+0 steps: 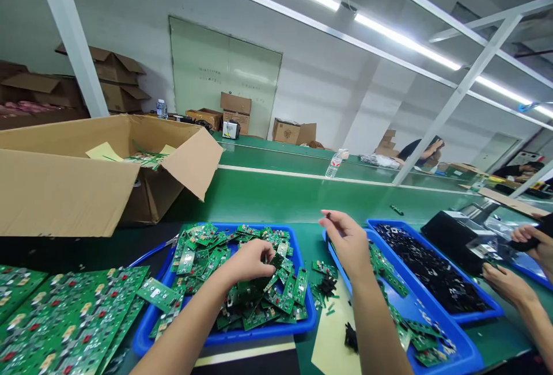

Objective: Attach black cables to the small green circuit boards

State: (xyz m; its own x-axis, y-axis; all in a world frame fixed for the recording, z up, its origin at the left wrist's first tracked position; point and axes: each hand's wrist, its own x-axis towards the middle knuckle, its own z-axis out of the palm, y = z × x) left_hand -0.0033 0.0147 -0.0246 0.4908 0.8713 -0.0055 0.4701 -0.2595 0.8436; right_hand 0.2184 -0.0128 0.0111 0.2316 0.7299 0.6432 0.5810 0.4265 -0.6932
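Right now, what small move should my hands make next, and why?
I'd probably bring the right hand toward the left hand: the right pinches a small dark piece, the left appears to hold a green board over the blue tray, and the hands are apart.

No legible text, number or brand is found. Faint handwriting on the pale green wall board [225, 75], print on the carton [286, 132] and the red-marked label of the bottle [334, 163] are too small to read.
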